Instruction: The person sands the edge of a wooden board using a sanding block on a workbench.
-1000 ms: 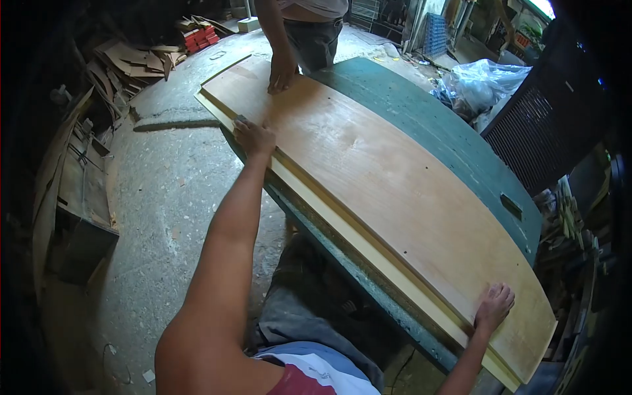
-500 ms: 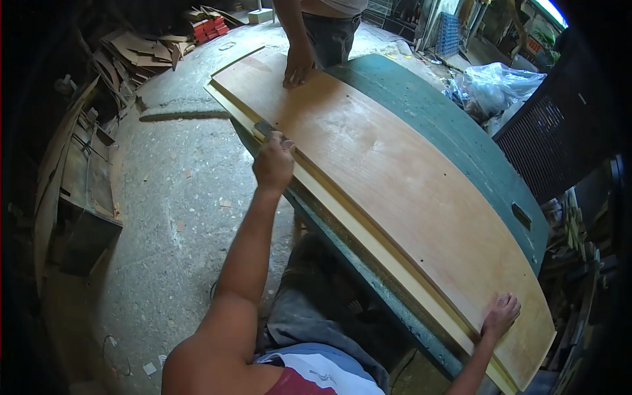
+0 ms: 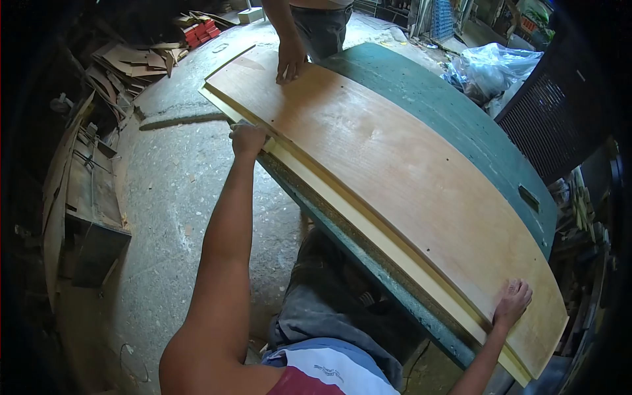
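Honey-tan with faint grain and small dark dots on wooden panel (image 3: pixel 388 164); creamy yellow on board (image 3: pixel 388 253) beneath. Scuffed teal-green on desk (image 3: pixel 421 85). Mottled grey, pale-flecked, on floor (image 3: pixel 171 171). Bright red on stacked pieces (image 3: pixel 201 33); brown on scrap sheets (image 3: pixel 131 62). Bluish white sheen on plastic bag (image 3: pixel 490 69). Black, line-patterned, on slatted panel (image 3: pixel 546 118). White, blue and maroon, dark-lettered, on shirt (image 3: pixel 329 365); greyish blue on trousers (image 3: pixel 316 322).

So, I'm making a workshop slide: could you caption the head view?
Left hand at the edge of a wooden board, right hand and a co-worker's hand on its top, green table beneath.
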Action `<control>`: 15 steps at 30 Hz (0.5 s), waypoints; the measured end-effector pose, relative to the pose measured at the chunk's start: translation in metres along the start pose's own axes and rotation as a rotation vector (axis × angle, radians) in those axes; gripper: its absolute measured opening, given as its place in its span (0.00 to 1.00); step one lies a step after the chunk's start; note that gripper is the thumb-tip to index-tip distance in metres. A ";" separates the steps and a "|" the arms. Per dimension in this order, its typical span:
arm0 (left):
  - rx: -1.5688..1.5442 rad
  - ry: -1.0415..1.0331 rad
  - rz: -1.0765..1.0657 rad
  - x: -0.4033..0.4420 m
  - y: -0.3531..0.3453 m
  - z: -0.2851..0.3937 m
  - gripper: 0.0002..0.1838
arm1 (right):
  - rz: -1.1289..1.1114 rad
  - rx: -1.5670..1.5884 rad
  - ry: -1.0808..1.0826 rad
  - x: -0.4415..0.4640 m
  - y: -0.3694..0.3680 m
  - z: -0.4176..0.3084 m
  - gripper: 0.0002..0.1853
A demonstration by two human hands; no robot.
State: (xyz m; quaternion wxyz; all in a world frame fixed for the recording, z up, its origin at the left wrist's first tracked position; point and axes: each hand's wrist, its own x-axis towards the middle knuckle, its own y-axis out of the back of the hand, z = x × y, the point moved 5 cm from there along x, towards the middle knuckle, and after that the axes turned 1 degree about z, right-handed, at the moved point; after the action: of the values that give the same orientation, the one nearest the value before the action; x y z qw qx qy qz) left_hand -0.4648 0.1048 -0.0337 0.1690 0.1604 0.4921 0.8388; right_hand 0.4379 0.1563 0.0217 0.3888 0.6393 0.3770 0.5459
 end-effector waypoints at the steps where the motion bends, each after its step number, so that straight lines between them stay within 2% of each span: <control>1: -0.133 0.073 -0.023 -0.016 0.020 0.010 0.50 | -0.004 -0.019 0.002 0.001 -0.001 0.000 0.21; 2: -0.265 0.146 -0.047 -0.030 0.030 0.015 0.51 | -0.004 -0.016 0.000 0.000 0.000 -0.001 0.21; 6: -0.464 0.181 0.045 -0.054 0.031 0.019 0.52 | 0.005 -0.006 -0.012 0.000 0.001 -0.001 0.21; 8: -0.368 -0.154 0.282 -0.066 0.045 0.033 0.48 | 0.007 -0.002 -0.011 0.001 -0.001 0.000 0.21; 9: -0.368 -0.153 0.283 -0.064 0.047 0.034 0.48 | 0.009 -0.004 -0.013 0.001 -0.001 0.000 0.21; 11: -0.215 -0.343 0.198 -0.064 0.049 0.041 0.37 | 0.003 -0.008 -0.007 0.000 -0.001 0.000 0.21; 12: -0.211 -0.338 0.197 -0.067 0.047 0.038 0.37 | 0.005 -0.011 -0.005 0.000 0.000 0.000 0.21; 14: -0.102 -0.269 0.152 -0.070 0.036 0.043 0.29 | 0.015 -0.008 -0.003 0.001 0.001 -0.002 0.20; 15: -0.099 -0.380 0.234 -0.088 0.036 0.052 0.26 | 0.019 -0.009 -0.002 0.002 0.000 -0.002 0.20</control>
State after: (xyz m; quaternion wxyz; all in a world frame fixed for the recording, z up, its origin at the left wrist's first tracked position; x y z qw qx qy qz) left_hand -0.3681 0.0894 0.0125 0.1681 0.3631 0.3878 0.8303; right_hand 0.4363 0.1578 0.0226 0.3867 0.6417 0.3679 0.5507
